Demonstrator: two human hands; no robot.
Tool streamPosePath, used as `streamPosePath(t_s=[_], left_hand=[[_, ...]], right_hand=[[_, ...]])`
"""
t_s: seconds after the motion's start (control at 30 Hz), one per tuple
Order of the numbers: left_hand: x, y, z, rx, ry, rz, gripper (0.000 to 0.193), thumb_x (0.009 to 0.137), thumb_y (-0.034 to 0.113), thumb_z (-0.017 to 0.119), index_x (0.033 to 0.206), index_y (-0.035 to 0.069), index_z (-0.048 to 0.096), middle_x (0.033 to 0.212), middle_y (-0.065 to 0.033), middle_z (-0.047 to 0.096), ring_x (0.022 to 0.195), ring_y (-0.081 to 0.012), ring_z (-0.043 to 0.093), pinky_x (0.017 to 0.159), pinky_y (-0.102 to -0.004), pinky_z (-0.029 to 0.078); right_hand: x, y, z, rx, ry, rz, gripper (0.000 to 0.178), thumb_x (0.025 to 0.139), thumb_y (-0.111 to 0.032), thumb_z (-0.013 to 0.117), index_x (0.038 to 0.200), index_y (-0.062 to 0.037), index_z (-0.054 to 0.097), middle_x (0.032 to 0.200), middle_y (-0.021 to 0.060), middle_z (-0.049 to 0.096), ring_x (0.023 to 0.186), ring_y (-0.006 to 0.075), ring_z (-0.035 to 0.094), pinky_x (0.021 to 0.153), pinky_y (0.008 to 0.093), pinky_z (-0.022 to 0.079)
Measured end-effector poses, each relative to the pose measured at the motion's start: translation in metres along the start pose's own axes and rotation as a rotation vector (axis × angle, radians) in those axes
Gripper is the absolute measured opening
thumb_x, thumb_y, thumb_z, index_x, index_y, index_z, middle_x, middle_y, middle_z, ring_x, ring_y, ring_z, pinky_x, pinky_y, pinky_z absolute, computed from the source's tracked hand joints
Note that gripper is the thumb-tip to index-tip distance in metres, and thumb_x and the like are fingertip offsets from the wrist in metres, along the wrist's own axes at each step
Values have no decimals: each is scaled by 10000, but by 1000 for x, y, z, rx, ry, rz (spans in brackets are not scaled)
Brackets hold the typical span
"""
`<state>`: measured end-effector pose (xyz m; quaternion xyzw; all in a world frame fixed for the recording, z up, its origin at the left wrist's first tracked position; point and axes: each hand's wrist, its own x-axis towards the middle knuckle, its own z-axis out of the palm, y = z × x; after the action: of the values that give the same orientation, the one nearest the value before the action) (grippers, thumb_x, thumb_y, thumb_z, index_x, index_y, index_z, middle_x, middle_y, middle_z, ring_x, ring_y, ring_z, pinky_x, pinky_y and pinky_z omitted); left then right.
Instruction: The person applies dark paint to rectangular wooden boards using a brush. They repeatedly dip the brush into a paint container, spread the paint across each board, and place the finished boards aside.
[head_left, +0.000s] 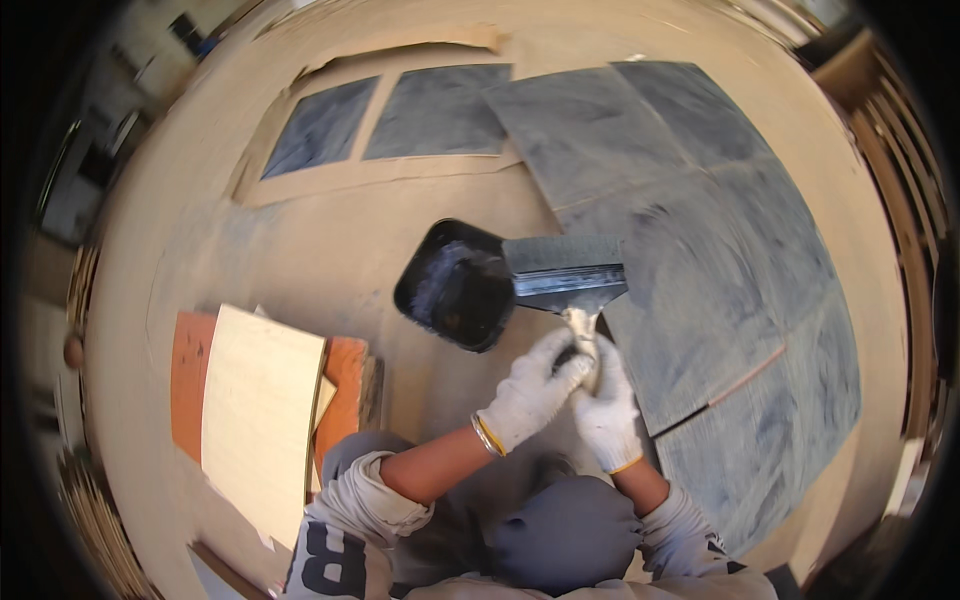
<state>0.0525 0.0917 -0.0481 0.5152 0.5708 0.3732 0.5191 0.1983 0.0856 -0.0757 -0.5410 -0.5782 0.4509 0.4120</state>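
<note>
In front of me I hold a wide-bladed scraper (567,283) upright, its dark, flared head pointing away from me and its handle pale and smeared. My left hand (538,388), in a white work glove, is closed on the handle from the left. From the right, my right hand (608,412), gloved alike, is closed around its lower part. Just left of the blade sits a black square tub (455,285) with dark, wet-looking residue inside. The blade overlaps the tub's right edge in view; whether they touch I cannot tell.
Large dark grey streaked panels (700,260) lie on the floor at right, with a thin reddish-black strip (720,392) on them. Two smaller dark panels (437,112) lie on brown sheeting at far left. Cream board (262,410) and orange boards (190,370) are stacked near left.
</note>
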Motion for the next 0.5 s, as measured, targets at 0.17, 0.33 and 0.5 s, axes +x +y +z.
streamPosePath(t_s=[0.17, 0.33, 0.5], left_hand=[[-48, -1, -47, 297, -176, 12, 385, 1028, 278, 636, 1358, 86, 681, 1296, -170, 719, 1215, -360, 679, 1073, -432, 519], [-82, -3, -91, 682, -86, -25, 304, 1012, 303, 631, 1232, 117, 731, 1182, -126, 744, 1117, -368, 690, 979, -474, 553], [-105, 18, -101, 936, -93, 46, 292, 981, 304, 664, 1191, 106, 708, 1034, -116, 726, 1010, -334, 701, 871, -456, 569]], right_hand=[[50, -7, -34, -444, -29, -227, 585, 854, -90, 781, 1414, -40, 615, 1267, 250, 718, 1110, 378, 736, 960, 423, 585], [119, -83, 24, -1123, -446, -405, 458, 872, -178, 719, 1326, -142, 676, 1049, 181, 759, 966, 387, 747, 814, 470, 595], [181, -85, 115, -1351, -914, -447, 293, 879, -202, 685, 1140, -147, 806, 1084, 149, 793, 1026, 352, 764, 864, 466, 604]])
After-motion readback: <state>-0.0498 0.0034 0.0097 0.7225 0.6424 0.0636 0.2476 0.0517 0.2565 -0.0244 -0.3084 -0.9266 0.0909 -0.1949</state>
